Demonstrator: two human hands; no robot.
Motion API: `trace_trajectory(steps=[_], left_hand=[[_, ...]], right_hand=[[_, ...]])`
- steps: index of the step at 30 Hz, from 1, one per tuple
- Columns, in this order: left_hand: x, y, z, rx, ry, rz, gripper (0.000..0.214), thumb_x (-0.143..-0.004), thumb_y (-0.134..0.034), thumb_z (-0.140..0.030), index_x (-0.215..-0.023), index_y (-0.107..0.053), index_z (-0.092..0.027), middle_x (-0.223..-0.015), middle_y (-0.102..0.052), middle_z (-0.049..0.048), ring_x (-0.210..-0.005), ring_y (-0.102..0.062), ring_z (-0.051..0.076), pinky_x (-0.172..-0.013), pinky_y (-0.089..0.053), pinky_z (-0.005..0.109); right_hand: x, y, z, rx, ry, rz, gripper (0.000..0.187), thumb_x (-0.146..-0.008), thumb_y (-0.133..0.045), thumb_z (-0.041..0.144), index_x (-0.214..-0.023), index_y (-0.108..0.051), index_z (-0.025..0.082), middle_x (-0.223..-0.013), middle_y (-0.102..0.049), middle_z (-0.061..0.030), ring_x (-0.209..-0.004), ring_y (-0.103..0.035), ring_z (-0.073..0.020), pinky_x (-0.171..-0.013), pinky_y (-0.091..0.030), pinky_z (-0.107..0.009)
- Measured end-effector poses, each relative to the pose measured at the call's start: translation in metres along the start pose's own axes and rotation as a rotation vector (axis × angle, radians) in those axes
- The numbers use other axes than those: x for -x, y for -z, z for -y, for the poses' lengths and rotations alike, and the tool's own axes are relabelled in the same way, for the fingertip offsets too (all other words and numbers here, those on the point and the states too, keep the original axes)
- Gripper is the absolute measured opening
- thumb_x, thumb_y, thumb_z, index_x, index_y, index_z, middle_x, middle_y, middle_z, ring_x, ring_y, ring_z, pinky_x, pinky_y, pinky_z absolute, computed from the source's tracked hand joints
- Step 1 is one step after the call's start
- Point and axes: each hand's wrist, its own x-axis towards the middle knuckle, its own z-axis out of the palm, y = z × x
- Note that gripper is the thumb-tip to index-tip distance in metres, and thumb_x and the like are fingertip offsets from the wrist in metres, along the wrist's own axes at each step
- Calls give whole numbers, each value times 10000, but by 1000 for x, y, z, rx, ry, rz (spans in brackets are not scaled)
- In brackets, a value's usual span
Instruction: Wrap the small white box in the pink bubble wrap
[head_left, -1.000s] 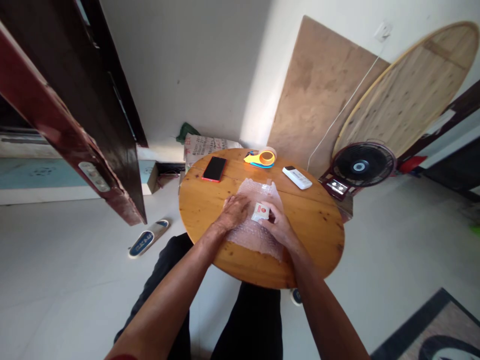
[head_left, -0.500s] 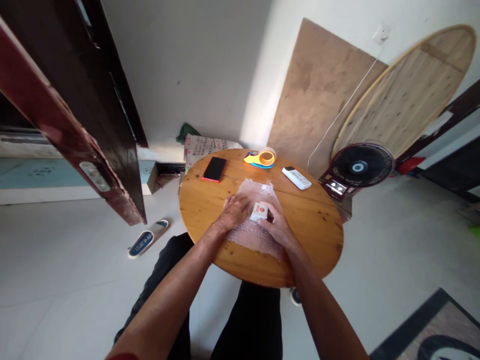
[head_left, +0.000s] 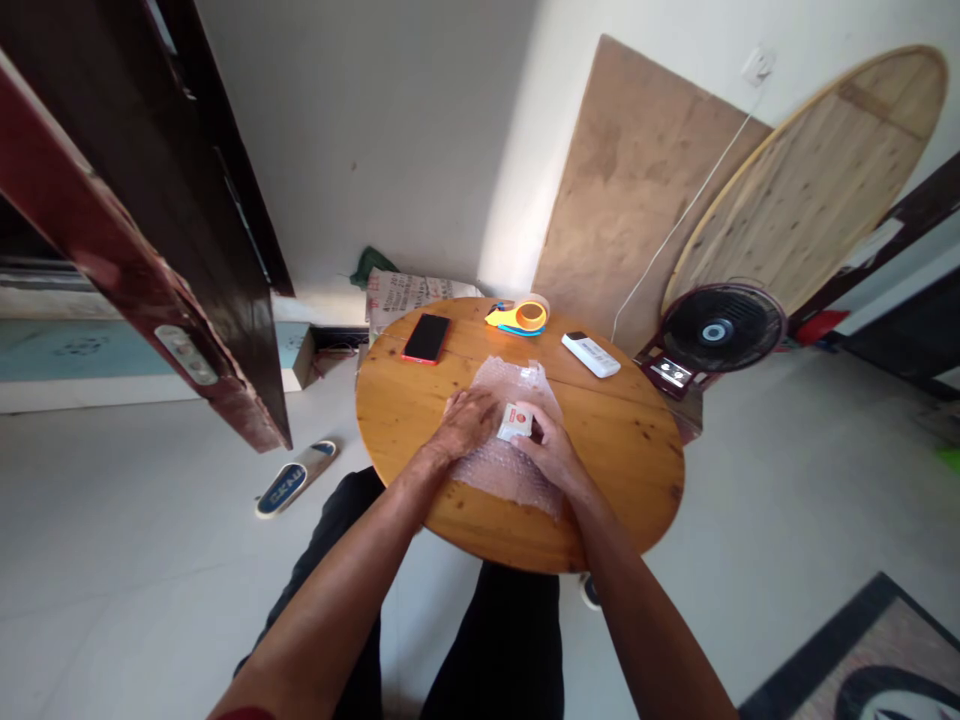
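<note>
A sheet of bubble wrap [head_left: 510, 480] lies flat on the round wooden table [head_left: 630, 460]. On its middle is a small white box [head_left: 515, 421] with a red mark on top. My right hand [head_left: 550, 448] grips this box from the right, thumb at the near side and fingers at the far side. Just left of the box, my left hand [head_left: 466, 420] rests flat on the bubble wrap with its fingers stretched out, holding nothing.
Along the table's far side are a phone with a red edge [head_left: 426, 338], a yellow and blue tape dispenser [head_left: 517, 316] and a white remote-like device [head_left: 591, 355]. A fan [head_left: 716, 332] stands beyond the right edge. An open door [head_left: 150, 250] is at left.
The view has shifted very slightly. Both hands, the small box and the bubble wrap stay in nearly the same places.
</note>
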Motion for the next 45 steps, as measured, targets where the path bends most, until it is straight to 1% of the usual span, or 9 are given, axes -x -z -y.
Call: trace_trajectory(steps=[10, 18, 22, 25, 28, 31, 33, 38, 45], left_hand=[[-1, -4, 4, 2, -12, -13, 373, -830, -466, -194, -1172, -613, -223, -1339, -554, 70, -1280, -453, 221, -1117, -283, 447], [-1, -5, 2, 1, -17, -24, 389, -830, -477, -216, -1199, -599, -224, -1329, -561, 70, -1271, -465, 236, -1105, -307, 461], [-3, 5, -2, 18, 41, -62, 436, -787, -489, -142, -1205, -601, -187, -1326, -565, 76, -1285, -455, 226, -1109, -337, 397], [10, 23, -10, -22, 29, -108, 461, -761, -471, -94, -1191, -608, -186, -1284, -593, 70, -1291, -441, 228, -1109, -338, 381], [39, 40, -25, -91, -95, -10, 328, -770, -503, -141, -1043, -667, -222, -1109, -663, 66, -1143, -539, 234, -1063, -363, 402], [71, 47, -41, -229, -223, 93, 152, -788, -535, -190, -866, -663, -219, -976, -667, 62, -1105, -537, 247, -1119, -232, 501], [84, 45, -50, -296, -236, 113, 109, -793, -544, -192, -810, -650, -211, -930, -662, 61, -1115, -526, 253, -1134, -169, 525], [88, 35, -63, -398, -245, 153, 178, -846, -498, -196, -784, -665, -208, -847, -657, 69, -977, -573, 238, -1136, -133, 533], [83, 23, -64, -507, -273, 126, 256, -873, -420, -136, -824, -668, -179, -891, -664, 90, -946, -591, 247, -1071, -262, 495]], right_hand=[[2, 3, -2, -11, -52, -11, 643, -705, -604, 187, -1329, -459, 248, -1242, -602, -43, -1080, -595, -212, -953, -467, -379], [2, 4, -1, -45, -47, 20, 576, -707, -578, 177, -1275, -503, 240, -1177, -633, -33, -1055, -604, -203, -927, -483, -359], [4, 6, 3, -80, -81, 37, 658, -693, -589, 173, -1333, -454, 251, -1196, -626, -32, -1043, -610, -206, -924, -484, -371], [3, 9, 6, -138, -93, 9, 643, -689, -602, 194, -1316, -477, 261, -1275, -587, -30, -1118, -580, -219, -985, -444, -393], [1, 10, 8, -245, -99, -44, 539, -694, -614, 244, -1229, -551, 250, -1294, -582, -33, -1191, -539, -236, -1034, -400, -405], [-2, 10, 10, -329, -124, -121, 453, -691, -623, 302, -1137, -603, 227, -1236, -626, -52, -1177, -553, -250, -1040, -391, -419], [-2, 10, 11, -359, -131, -166, 420, -680, -627, 321, -1088, -623, 221, -1211, -643, -60, -1170, -561, -256, -1035, -395, -425], [-3, 12, 11, -361, -203, -262, 404, -680, -621, 384, -1050, -633, 221, -1246, -626, -85, -1186, -545, -286, -965, -440, -451], [-2, 12, 13, -384, -221, -301, 400, -645, -660, 411, -993, -664, 214, -1210, -645, -91, -1155, -558, -303, -923, -449, -452]])
